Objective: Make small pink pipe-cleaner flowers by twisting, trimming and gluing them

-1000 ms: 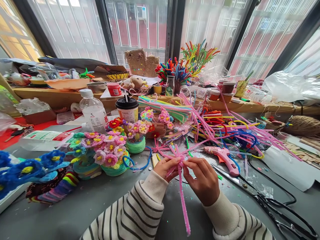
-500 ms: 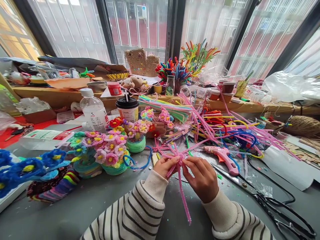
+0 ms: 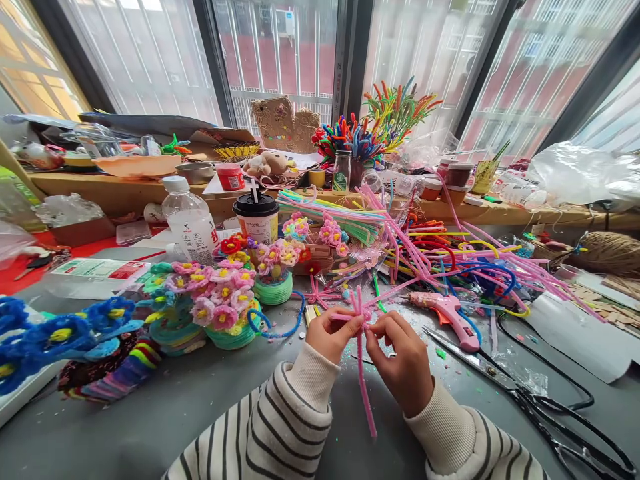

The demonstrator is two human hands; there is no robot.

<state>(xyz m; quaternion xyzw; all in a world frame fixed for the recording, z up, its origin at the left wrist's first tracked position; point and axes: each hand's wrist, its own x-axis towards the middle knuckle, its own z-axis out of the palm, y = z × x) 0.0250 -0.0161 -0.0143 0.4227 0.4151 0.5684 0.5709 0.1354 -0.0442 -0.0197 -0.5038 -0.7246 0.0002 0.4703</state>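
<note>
Between my hands is a bundle of pink pipe cleaners [image 3: 365, 380], crossed and wound together at the middle, with stems sticking out upward, sideways and down. My left hand [image 3: 334, 335] is closed, pinching the crossing from the left. Close beside it, my right hand [image 3: 403, 357] pinches the same pink stems with thumb and forefinger, near the centre. The fingertips cover part of the knot. Behind my hands lies another star of pink pipe cleaners [image 3: 320, 293] on the grey table.
To the right lie a pink glue gun [image 3: 447, 313] and large scissors [image 3: 505, 380]. Pipe-cleaner flower pots [image 3: 233, 333] stand left, with a plastic bottle [image 3: 187, 223] and a lidded cup [image 3: 257, 223] behind. Loose pink pipe cleaners [image 3: 415, 257] are heaped at back right.
The pink bundle has turned slightly in my fingers. Its long hanging stem has swung a little left, and the upper stems now stand more upright. Both hands keep their pinch.
</note>
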